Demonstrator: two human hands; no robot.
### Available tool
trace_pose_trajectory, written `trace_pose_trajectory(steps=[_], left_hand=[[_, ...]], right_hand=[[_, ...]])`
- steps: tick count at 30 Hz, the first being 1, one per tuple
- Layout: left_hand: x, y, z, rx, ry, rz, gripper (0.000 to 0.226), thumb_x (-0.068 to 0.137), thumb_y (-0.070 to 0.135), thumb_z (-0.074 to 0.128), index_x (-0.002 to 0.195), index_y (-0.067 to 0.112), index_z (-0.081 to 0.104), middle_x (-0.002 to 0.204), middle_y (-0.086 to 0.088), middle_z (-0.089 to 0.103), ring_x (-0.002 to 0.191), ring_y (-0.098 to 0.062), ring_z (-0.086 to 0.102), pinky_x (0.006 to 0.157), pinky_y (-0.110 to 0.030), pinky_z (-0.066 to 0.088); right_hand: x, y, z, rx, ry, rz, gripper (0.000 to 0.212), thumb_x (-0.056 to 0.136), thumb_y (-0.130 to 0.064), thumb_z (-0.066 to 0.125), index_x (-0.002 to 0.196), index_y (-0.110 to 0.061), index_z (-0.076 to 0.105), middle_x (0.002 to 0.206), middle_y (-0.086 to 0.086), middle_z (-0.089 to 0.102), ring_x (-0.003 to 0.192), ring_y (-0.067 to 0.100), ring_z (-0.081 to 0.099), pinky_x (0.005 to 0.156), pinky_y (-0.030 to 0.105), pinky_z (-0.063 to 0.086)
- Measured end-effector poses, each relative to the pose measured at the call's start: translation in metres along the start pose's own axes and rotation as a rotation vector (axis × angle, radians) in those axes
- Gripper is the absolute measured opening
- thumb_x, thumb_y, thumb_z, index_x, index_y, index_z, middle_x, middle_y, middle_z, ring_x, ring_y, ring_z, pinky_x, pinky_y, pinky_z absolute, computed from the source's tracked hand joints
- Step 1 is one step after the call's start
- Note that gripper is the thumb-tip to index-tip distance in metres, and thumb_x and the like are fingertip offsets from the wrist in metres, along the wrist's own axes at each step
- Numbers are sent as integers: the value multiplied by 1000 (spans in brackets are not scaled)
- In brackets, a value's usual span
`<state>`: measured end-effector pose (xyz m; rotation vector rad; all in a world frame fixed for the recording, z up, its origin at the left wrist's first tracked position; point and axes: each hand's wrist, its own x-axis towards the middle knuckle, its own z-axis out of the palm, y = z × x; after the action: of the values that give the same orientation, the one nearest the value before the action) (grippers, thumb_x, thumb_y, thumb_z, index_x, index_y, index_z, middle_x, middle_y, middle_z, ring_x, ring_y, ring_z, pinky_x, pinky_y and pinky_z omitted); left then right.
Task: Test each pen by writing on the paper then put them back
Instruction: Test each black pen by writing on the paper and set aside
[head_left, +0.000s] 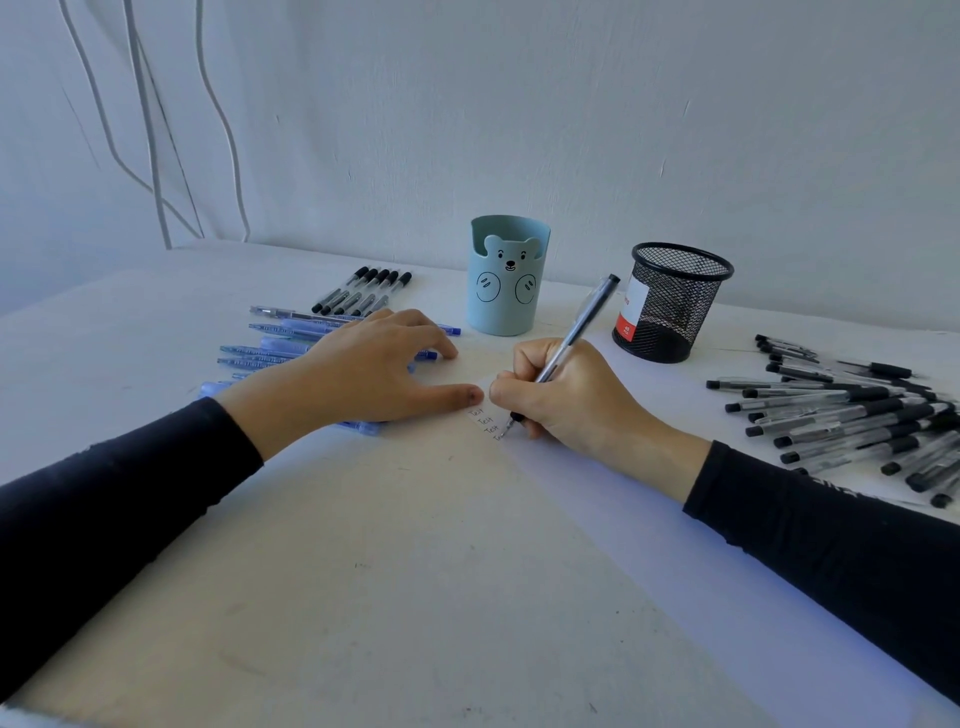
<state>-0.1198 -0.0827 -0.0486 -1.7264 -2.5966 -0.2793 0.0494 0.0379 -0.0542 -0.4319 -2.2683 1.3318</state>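
The person is in the writing step: one pen (577, 326) is being tried out on the paper (649, 545). The right hand (566, 400) holds this pen, with the fingers curled round the low part and the thumb tucked in. The pen leans back, its black cap end pointing up toward the mesh cup (670, 306). The tip is down on the paper, right at the end of a little row of words (485, 422) that look like "Test", and the lowest word looks only half done. The left hand (374, 364) holds nothing. It lies flat with its fingers spread, partly over the blue pens (270, 353), and its thumb reaches to the corner of the paper, likely to keep it from sliding. Both arms wear dark sleeves and come in low over the table (363, 597). The job looks far from finished, since a big pile of black pens (841, 415) lies on the right, beside the paper. A short row of black pens (363, 291) sits at the back, near the bear cup (509, 280). Next, the person likely needs to finish the word, lift the tip, and put this pen back. The picture does not tell which spot is the right one for it. Then a fresh pen has to be picked up with care, so the pile does not roll.
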Motion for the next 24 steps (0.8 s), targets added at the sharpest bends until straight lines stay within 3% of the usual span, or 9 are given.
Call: trace_pose_trajectory(steps=[24], left_hand=[[-1,1,-2,-8,-26,-7,90,59,97,26,126,43,52,135,18,46,119,-8,45,101,-39,44]], right_hand=[[2,2,-1,-15,13,-28,45,82,-8,69,52,-16,36,45,-5,43,44,14,45,41,16,35]])
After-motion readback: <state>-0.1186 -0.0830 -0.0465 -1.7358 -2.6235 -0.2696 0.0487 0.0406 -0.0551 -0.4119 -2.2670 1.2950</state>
